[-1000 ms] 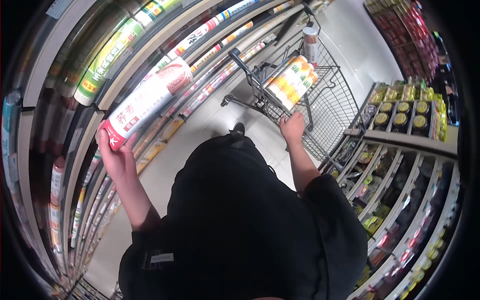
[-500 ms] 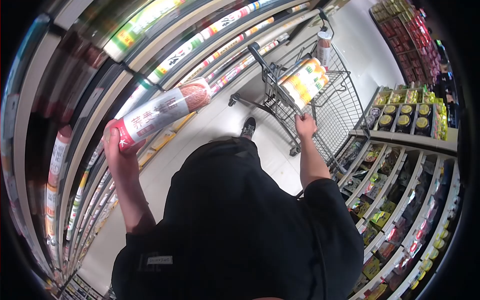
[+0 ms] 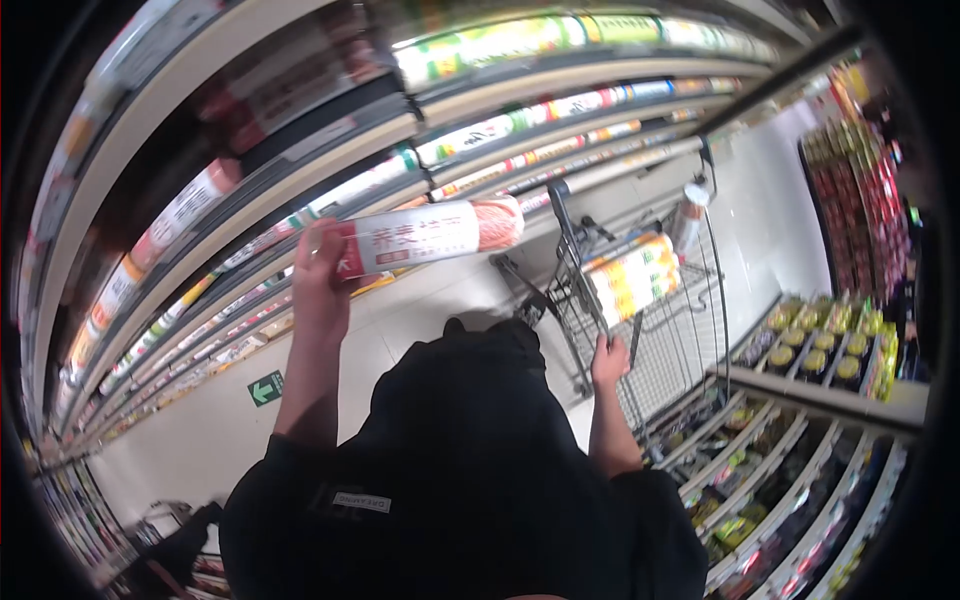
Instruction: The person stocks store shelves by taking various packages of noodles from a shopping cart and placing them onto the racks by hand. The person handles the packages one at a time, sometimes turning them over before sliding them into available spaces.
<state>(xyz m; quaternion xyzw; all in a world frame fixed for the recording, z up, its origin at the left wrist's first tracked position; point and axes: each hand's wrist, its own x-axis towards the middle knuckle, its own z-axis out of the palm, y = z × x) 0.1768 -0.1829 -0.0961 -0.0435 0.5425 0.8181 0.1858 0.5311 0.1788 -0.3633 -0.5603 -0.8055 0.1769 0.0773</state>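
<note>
My left hand [image 3: 320,255] is wrapped round the red end of a pack of dried noodles [image 3: 425,236], a long cylinder with a white label and a clear end showing reddish-brown strands. It is held up nearly level in front of the shelves. My right hand [image 3: 610,360] is closed on the near edge of a metal shopping cart [image 3: 668,362]. Inside the cart lie several yellow-and-white packs [image 3: 632,280]. Another noodle pack [image 3: 689,215] stands tilted against the far side.
Shelves of long packs [image 3: 500,135] curve along the left and top. Lower right are shelves of bagged goods [image 3: 740,475], with dark-lidded jars [image 3: 815,345] above them. Pale floor [image 3: 340,375] lies between, bearing a green arrow sign [image 3: 266,388]. A dark-clothed person [image 3: 180,555] is lower left.
The view has turned, so shelves and cart appear shifted. The noodle pack has gone from slanting to nearly level, still in my left hand. My right hand stays on the cart.
</note>
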